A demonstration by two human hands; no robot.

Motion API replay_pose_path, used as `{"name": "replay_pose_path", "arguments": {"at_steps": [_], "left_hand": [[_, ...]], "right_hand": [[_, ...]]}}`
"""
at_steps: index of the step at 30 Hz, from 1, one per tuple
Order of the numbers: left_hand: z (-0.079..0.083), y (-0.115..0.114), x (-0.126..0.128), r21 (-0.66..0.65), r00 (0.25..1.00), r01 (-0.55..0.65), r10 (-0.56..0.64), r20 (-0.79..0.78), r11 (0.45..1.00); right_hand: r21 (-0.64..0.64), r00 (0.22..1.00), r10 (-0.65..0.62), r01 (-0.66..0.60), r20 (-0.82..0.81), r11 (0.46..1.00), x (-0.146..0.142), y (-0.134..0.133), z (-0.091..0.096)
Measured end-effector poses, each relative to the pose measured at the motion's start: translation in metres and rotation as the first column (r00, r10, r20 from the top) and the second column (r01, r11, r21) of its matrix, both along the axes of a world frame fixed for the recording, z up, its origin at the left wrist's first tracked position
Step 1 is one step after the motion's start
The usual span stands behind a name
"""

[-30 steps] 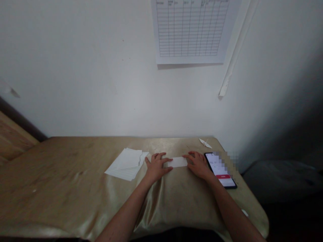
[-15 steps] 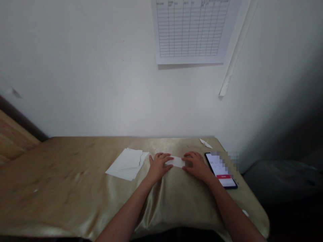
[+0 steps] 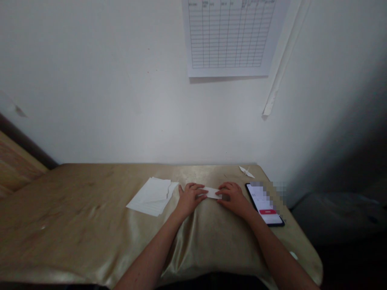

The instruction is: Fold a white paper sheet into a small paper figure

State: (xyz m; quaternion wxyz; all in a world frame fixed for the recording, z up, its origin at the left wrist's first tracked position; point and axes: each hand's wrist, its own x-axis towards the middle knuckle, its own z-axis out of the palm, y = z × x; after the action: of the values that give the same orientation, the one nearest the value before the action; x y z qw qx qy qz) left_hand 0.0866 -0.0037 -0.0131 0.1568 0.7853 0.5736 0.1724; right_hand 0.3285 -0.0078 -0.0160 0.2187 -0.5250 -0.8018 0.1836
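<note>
A small white strip of paper lies between my two hands near the middle of the table. My left hand has its fingers over the paper's left end, with the thumb at the near edge. At the right end, the fingers and thumb of my right hand pinch the paper in the same manner. Both hands rest low over the cloth, and the fingers hide the ends of the strip. To the left of my left hand lies a loose stack of white paper sheets.
A gold satin cloth covers the table. Right of my right hand lies a phone with a lit screen. A small folded white paper piece sits at the far right corner. A printed grid sheet hangs on the wall behind.
The near edge of the paper strip has shifted slightly away from me, and the strip looks narrower. My right hand's fingertips have moved a little left over it.
</note>
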Motion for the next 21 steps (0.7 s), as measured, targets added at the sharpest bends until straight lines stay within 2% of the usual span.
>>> {"name": "replay_pose_path", "arguments": {"at_steps": [14,21], "left_hand": [[0.002,-0.005,0.008,0.003,0.998,-0.048,0.048,0.047,0.999],[0.002,-0.009,0.011,-0.014,0.997,-0.029,0.03,0.066,0.999]], "right_hand": [[0.128,0.996,0.074,-0.069,-0.039,0.989,-0.005,0.003,-0.011],[0.16,1.0,0.022,-0.019,-0.017,0.987,-0.015,-0.003,-0.009]]}}
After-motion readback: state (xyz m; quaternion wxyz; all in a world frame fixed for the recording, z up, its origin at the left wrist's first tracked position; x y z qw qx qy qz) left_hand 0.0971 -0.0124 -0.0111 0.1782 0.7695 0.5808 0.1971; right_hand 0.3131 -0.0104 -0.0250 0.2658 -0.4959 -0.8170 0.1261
